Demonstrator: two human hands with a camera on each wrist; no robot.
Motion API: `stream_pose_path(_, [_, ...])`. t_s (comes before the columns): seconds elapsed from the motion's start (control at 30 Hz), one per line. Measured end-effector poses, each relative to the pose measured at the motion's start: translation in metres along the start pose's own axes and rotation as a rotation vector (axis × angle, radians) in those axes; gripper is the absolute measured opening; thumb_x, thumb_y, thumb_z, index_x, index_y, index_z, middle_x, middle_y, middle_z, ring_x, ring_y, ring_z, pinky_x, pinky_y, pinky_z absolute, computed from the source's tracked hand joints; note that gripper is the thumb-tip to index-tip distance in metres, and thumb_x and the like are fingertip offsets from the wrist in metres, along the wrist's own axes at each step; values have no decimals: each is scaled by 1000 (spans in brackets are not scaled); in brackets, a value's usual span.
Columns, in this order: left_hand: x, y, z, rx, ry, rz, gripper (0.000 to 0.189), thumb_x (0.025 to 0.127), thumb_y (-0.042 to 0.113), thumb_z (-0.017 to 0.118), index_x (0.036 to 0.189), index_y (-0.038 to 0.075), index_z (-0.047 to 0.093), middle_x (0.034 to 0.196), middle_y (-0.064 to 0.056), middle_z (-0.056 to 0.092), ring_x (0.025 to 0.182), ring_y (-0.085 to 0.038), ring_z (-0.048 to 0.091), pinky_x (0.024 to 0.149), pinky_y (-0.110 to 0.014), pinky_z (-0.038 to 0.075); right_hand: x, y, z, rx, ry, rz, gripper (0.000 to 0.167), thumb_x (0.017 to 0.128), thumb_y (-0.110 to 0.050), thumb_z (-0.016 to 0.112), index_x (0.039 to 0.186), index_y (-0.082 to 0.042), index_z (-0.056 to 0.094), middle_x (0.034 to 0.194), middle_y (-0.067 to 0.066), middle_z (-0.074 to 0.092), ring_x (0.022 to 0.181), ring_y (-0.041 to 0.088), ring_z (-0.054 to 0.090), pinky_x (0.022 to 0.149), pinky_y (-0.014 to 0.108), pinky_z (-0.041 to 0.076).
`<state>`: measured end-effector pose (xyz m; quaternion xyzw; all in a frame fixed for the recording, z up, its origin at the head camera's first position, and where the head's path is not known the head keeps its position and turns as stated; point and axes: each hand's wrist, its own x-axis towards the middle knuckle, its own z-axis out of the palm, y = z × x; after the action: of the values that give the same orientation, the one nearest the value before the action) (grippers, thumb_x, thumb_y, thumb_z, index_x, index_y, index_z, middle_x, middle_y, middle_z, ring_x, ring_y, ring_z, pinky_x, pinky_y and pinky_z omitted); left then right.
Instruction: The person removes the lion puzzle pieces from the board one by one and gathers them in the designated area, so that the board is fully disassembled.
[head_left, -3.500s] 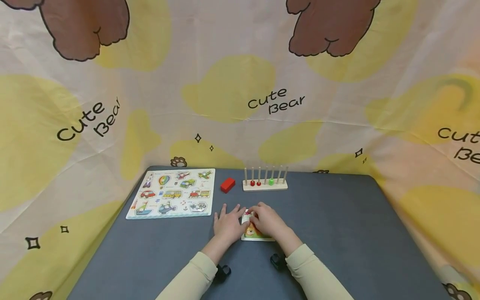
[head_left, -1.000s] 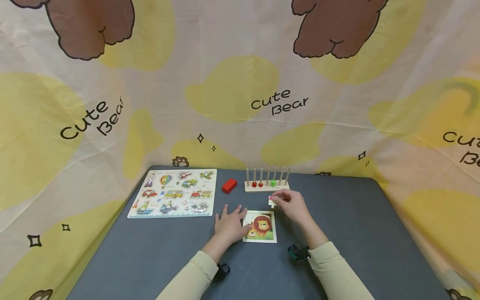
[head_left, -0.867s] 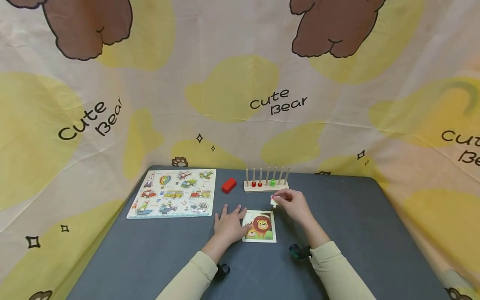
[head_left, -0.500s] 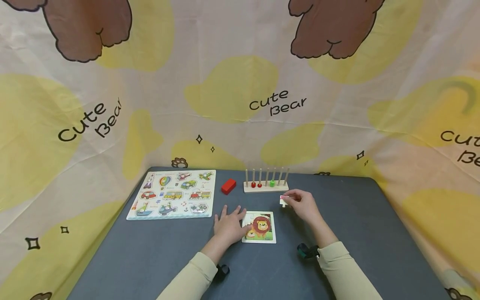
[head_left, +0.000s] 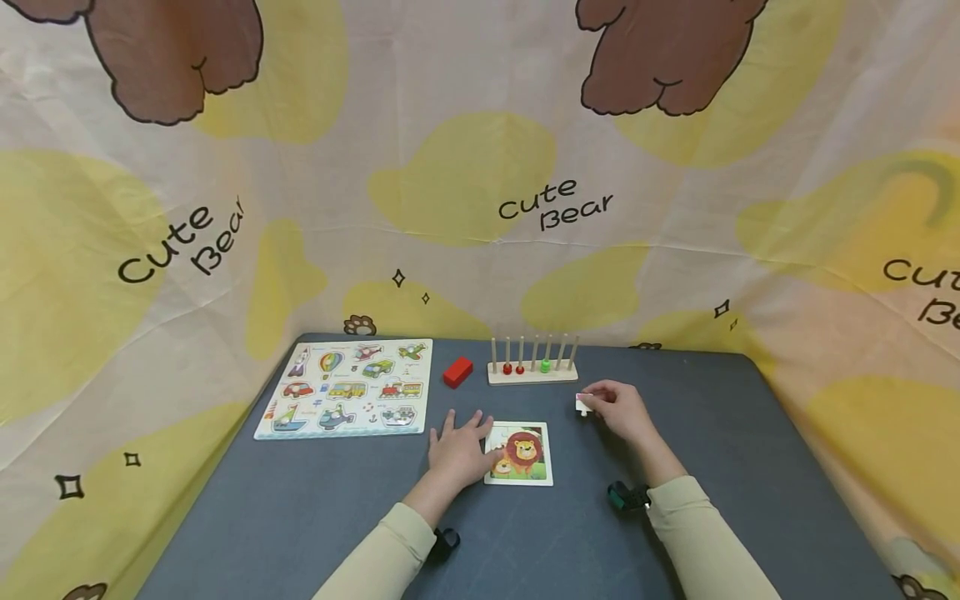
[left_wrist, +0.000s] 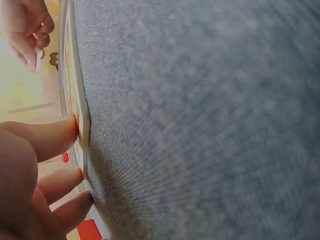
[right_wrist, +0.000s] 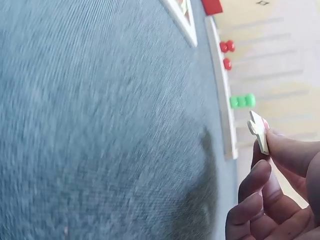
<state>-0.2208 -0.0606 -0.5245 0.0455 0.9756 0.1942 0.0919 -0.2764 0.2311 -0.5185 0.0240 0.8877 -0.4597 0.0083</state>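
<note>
A small lion jigsaw puzzle (head_left: 525,454) in a pale frame lies on the grey table. My left hand (head_left: 456,452) rests on its left edge with spread fingers, the thumb over the picture. Up and to the right of the puzzle, my right hand (head_left: 621,411) pinches a white jigsaw piece (head_left: 582,406) with a pink patch between thumb and index finger. In the right wrist view the puzzle piece (right_wrist: 259,132) is held above the table, tilted, its knob showing. The left wrist view shows the thumb (left_wrist: 55,136) on the frame's face.
A white vehicle peg-puzzle board (head_left: 341,421) lies at the back left. Beside it sits a red block (head_left: 457,372). A wooden peg counting rack (head_left: 532,377) with red and green beads stands at the back. Behind the table hangs a bear-print cloth (head_left: 450,183).
My right hand lifted away from the puzzle's top with the jigsaw piece, then carried it right over the table. The left hand has stayed on the frame.
</note>
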Motion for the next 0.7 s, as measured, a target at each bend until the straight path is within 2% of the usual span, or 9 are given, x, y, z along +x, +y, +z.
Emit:
stream_pose_path(0.3, [2,1,1,4,-7,-6,66,88,51,73,147,28,55,157,1,46,153,-43,21,116,-71,19,6,13,-2,-26,-19,50,22,94,-24,73,106,-5,75,87,8,71,75,18,58,65,29,47])
stream_pose_path(0.5, [1,-1,3,-3,-8,-7,66,89,52,71,147,28,54,158,1,45,153,-42,20,116,-71,19,9,19,2,-101,-22,29,22,92,-25,75,103,-6,76,84,7,71,73,18,58,64,29,45])
stream_pose_path(0.7, [1,-1,3,-9,-1,-13,66,88,52,71,148,28,54,158,0,45,153,-43,20,116,-72,18,12,21,7,-176,15,18,21,91,-27,77,99,-8,78,84,7,69,75,21,56,64,30,43])
